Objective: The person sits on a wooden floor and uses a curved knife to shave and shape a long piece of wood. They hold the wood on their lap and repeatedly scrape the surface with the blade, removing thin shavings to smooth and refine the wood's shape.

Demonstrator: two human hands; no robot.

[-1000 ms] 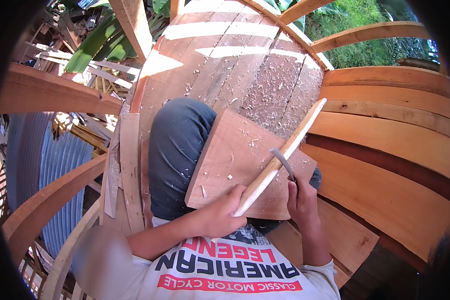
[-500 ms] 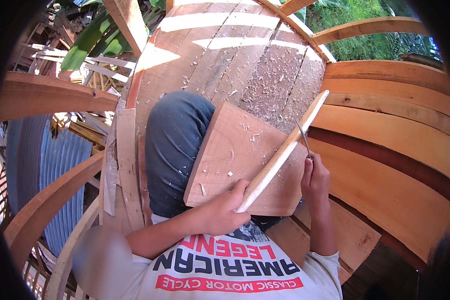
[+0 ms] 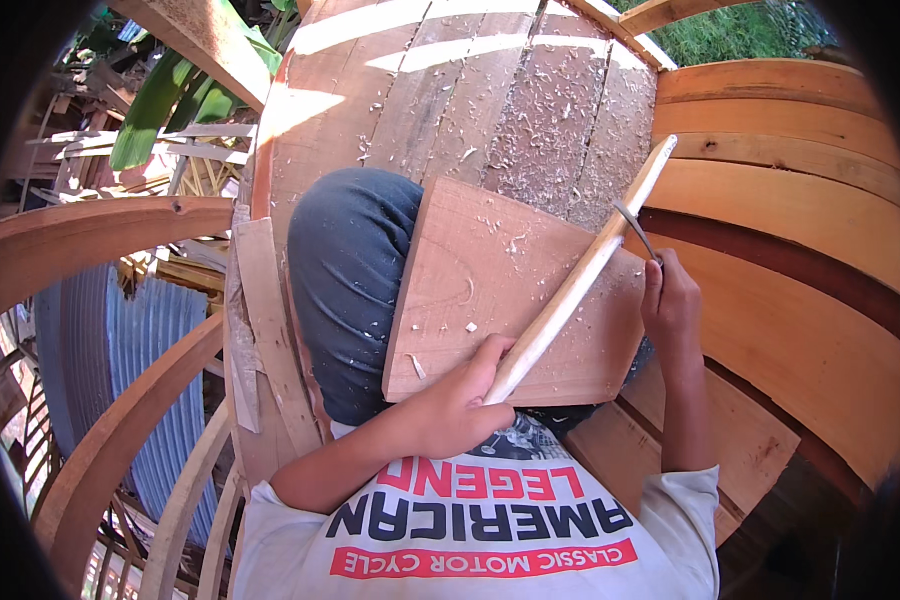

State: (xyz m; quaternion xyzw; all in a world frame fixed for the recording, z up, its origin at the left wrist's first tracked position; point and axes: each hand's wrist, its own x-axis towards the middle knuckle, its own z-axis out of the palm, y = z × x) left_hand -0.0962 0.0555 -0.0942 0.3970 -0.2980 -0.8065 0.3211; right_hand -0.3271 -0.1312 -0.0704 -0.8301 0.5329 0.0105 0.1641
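A pale, whittled wooden stick (image 3: 580, 275) slants across a thick wooden board (image 3: 510, 300) resting on my lap. Around its near end, my left hand (image 3: 470, 395) is closed in a grip. The stick's far end points up and right, past the board's edge. My right hand (image 3: 673, 300) is closed on a knife whose thin, curved blade (image 3: 636, 228) lies against the stick near that far end. The knife's handle is mostly hidden in my fingers. Small shavings and a few chips are scattered over the board.
Wood shavings (image 3: 545, 150) litter the plank floor (image 3: 400, 110) ahead. Orange-brown plank walling (image 3: 770, 210) rises close on my right. Curved wooden ribs (image 3: 120, 225) stand at the left, with corrugated metal sheets (image 3: 155, 350) beyond them. Green leaves (image 3: 155, 110) show at the upper left.
My right hand has moved right and forward with the knife, and the blade sits slightly nearer the stick's far end. The stick has shifted forward a little; my left hand keeps its grip.
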